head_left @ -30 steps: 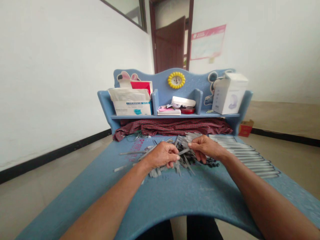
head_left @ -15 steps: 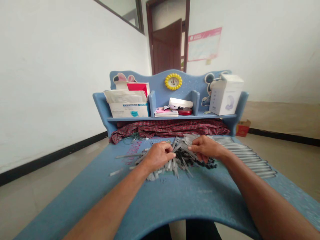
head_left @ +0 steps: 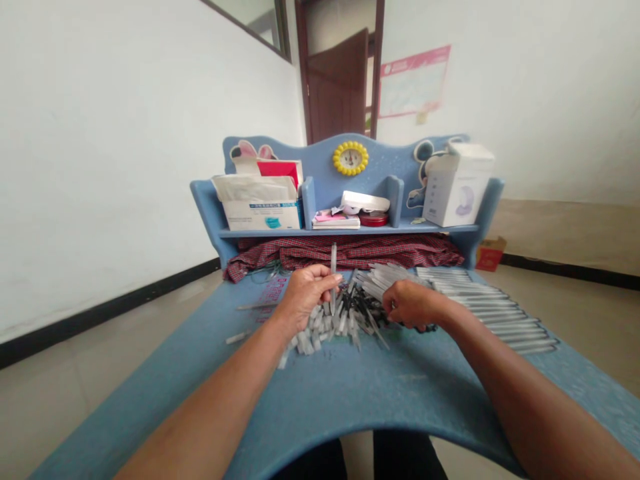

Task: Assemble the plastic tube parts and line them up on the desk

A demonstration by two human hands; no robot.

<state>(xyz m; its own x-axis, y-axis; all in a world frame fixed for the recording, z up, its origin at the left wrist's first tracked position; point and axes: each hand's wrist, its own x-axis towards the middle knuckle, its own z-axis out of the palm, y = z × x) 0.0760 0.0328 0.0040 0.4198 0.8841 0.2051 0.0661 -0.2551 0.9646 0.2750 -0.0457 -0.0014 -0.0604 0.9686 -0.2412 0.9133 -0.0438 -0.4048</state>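
My left hand [head_left: 311,293] pinches a clear pen barrel [head_left: 334,260] between thumb and fingers, with the barrel standing nearly upright. Below and beside it spreads a heap of clear pen caps [head_left: 320,327], mixed with small black pen parts [head_left: 356,303]. My right hand [head_left: 411,303] is low at the right side of the heap, its fingers curled downward; what they hold, if anything, is hidden. Behind that hand lies a bundle of loose clear barrels [head_left: 383,277]. Farther right, a row of pens with dark tips [head_left: 493,310] lies side by side.
The blue desk [head_left: 345,393] has a raised shelf at the back. On it stand a mask box [head_left: 265,215], a small pile of papers [head_left: 337,222] and a white carton [head_left: 457,187]. A checked cloth [head_left: 360,253] lies under the shelf. One loose cap [head_left: 237,338] is at left.
My left hand has turned upward and now holds a clear barrel upright. My right hand has moved slightly right and lower, its fingers curling down. The view has shifted a little.
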